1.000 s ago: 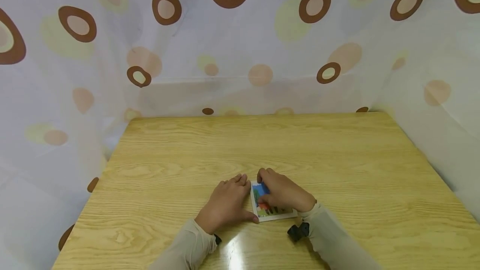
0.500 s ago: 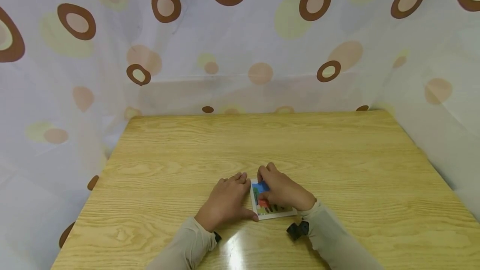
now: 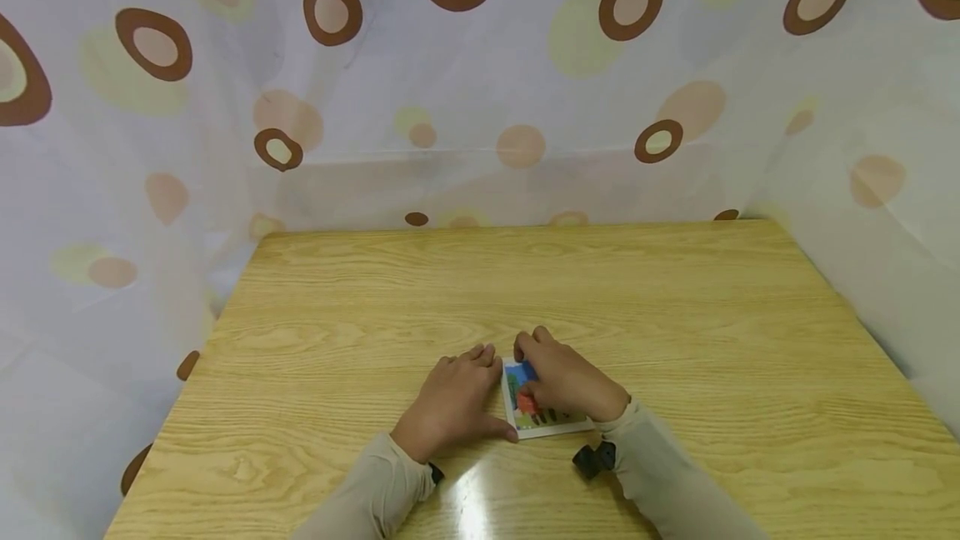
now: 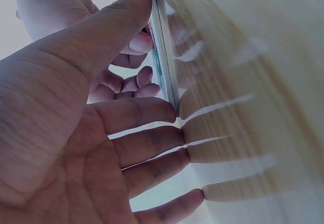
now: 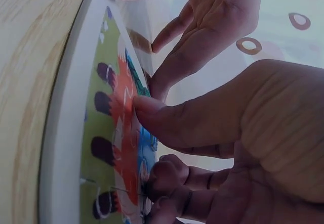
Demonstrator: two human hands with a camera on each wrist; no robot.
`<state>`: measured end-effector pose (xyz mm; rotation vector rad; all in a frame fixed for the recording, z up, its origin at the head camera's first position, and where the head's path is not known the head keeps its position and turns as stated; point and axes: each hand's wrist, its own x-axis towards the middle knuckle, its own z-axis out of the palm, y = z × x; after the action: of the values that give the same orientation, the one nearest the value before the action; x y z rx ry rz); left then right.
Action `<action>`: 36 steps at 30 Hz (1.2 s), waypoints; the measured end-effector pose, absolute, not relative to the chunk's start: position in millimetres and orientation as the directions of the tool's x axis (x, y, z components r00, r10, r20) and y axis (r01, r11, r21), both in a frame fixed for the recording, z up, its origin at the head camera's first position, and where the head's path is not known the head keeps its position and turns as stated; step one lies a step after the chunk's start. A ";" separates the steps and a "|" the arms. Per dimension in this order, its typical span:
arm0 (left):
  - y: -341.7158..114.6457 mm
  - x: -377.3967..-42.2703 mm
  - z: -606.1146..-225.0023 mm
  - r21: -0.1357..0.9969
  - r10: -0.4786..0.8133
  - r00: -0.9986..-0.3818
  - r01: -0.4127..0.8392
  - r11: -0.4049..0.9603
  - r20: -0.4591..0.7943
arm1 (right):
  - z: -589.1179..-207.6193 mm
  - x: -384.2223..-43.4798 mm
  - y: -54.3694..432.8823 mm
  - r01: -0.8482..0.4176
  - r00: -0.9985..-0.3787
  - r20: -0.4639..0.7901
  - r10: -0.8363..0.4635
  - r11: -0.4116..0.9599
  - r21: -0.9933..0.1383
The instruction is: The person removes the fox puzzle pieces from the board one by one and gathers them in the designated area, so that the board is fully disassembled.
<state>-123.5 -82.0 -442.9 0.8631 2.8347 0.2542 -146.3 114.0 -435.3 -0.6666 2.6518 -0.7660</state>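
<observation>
A small picture jigsaw puzzle (image 3: 551, 422) with a white border lies flat on the table, showing a red-orange fox (image 5: 126, 118) and a blue sky; curved seams run across it in the right wrist view. My left hand (image 3: 453, 407) lies along its left side. Its thumb touches the near-left corner, and in the left wrist view its fairly straight fingertips (image 4: 167, 113) meet the table beside the edge. My right hand (image 3: 566, 382) hovers over the puzzle with curled fingers, and its thumb (image 5: 152, 110) touches the fox. Whether a single piece is pinched cannot be told; the right hand hides part of the picture.
The wooden table (image 3: 360, 298) extends to both sides and behind the hands. A white curtain (image 3: 450, 82) with brown and peach rounded shapes surrounds it at the back and sides. A black wrist strap fitting (image 3: 594, 461) sits under the right sleeve.
Both hands keep nearly the same places. The right hand's fingers shift slightly up in the head view, while the puzzle and left hand stay put.
</observation>
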 end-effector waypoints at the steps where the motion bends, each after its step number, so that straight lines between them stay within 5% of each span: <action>1: -81.9 -123.6 -442.8 0.212 0.563 -0.819 0.533 0.819 -0.112 | -435.0 -146.2 114.0 -0.350 -0.848 -0.152 -0.509 0.750 -0.562; 19: -81.0 -124.9 -444.0 0.168 0.584 -0.809 0.567 0.807 -0.073 | -444.9 -153.4 119.8 -0.385 -0.856 -0.009 -0.517 0.648 -0.657; 36: -81.9 -122.8 -442.9 0.174 0.566 -0.818 0.546 0.820 -0.101 | -452.6 -159.5 117.7 -0.340 -0.840 -0.021 -0.542 0.556 -0.758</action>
<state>-122.8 -81.9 -442.9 0.8777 2.8543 0.2058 -159.5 117.7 -452.6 -0.7355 2.5405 -1.1566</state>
